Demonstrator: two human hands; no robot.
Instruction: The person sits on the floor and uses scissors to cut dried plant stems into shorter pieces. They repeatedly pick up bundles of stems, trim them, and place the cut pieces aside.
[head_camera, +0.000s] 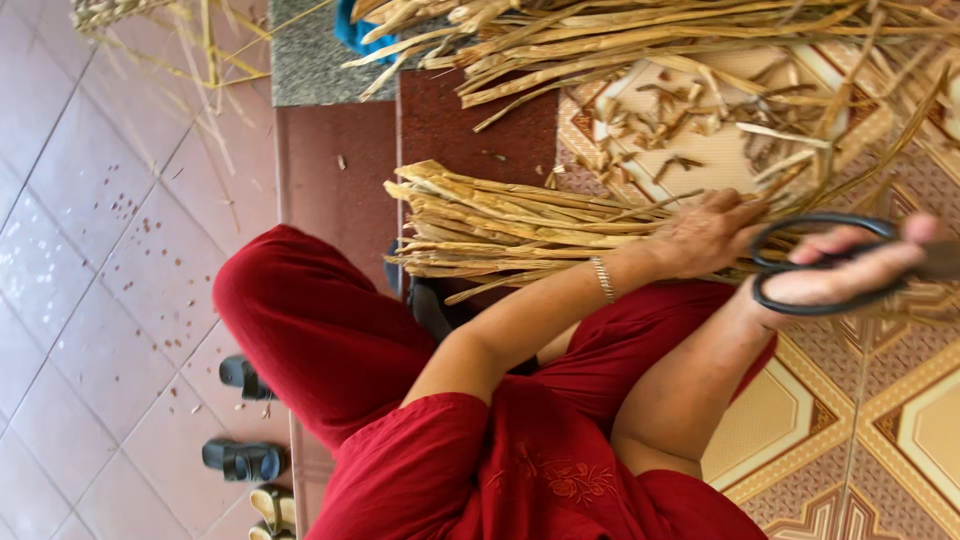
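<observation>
A: those dried stalks (520, 225) look fibrous, matt and rough. Scissors (830, 265) have smooth black plastic loops.

B: yep, and the floor tiles (90, 250) at left are glossy, the red trousers (310, 320) soft matt cloth.

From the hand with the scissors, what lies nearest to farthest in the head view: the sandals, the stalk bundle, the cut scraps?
From the right hand, which holds the scissors:
1. Bundle, right beside it, across the lap.
2. Scraps, on the patterned tile beyond the bundle.
3. Sandals, far off on the lower floor.
</observation>
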